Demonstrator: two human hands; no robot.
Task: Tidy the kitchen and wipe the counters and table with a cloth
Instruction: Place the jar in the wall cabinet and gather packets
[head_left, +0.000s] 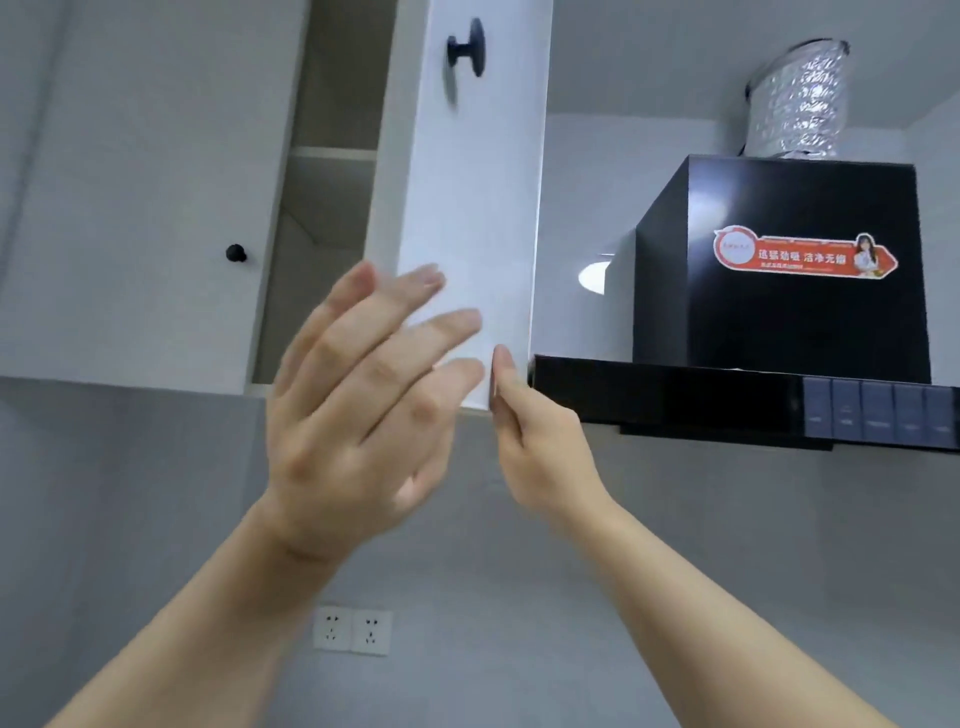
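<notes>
Two hands up at the cabinet door (467, 182), which is swung out from the wall cabinet and seen at an angle. It sits upper centre, between the open cabinet and the range hood.

- Right hand (535, 441): holds the door's bottom corner on the free edge. The thumb lies up along that edge; the other fingers are tucked behind the door and hidden.
- Left hand (358, 405): back of the hand faces the camera, fingers straight and fanned apart, holding nothing. The fingertips overlap the door's lower face. They are motion-blurred, so I can't tell if they touch it.
- Black round knob (467, 47) near the top of the door.
- Left of the door, the cabinet is open, with one shelf (332, 153) visible inside.
- Next door along to the left (130, 182) is closed and has a small black knob (236, 253).
- Black range hood (779, 291) just right of the door, with an orange sticker (805, 255) on its front. A crinkled foil duct (797, 98) rises from the top, and a row of grey buttons (878, 415) runs along the bottom edge.
- Grey wall below, with two white sockets (352, 630) side by side between the forearms.
</notes>
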